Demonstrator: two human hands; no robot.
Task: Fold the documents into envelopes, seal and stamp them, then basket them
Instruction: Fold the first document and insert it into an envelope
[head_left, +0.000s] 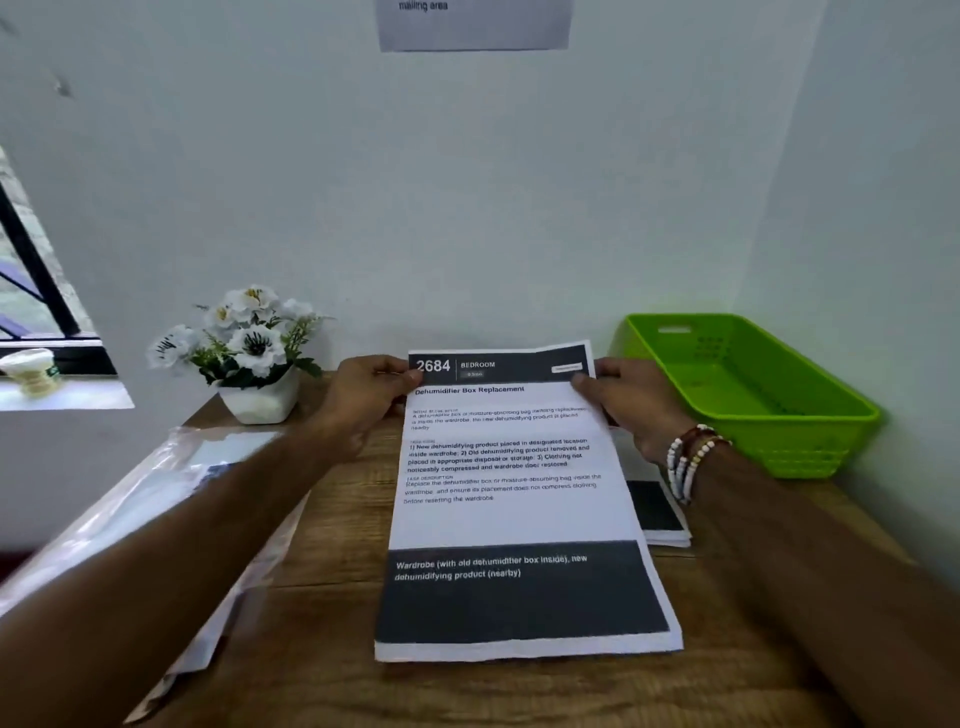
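The unfolded document (511, 499), white with a dark "2684 BEDROOM" header and a dark bottom band, has its far corners pinched by the left hand (363, 397) and right hand (636, 410). More sheets (657, 512) lie under the right wrist. The green basket (800, 452) stands just right of the right hand.

walls (467, 182): pale, corner right | window (26, 296): left, dark frame | desk (332, 623): wood | sign (472, 23): on wall

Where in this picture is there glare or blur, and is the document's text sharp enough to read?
Head view: the document, held by the left hand and right hand, reads sharp in its bold lines, soft in its small print; head view: glare whitens the plastic packet at left; head view: the frame's edges are stretched and blurred, the sign above included.
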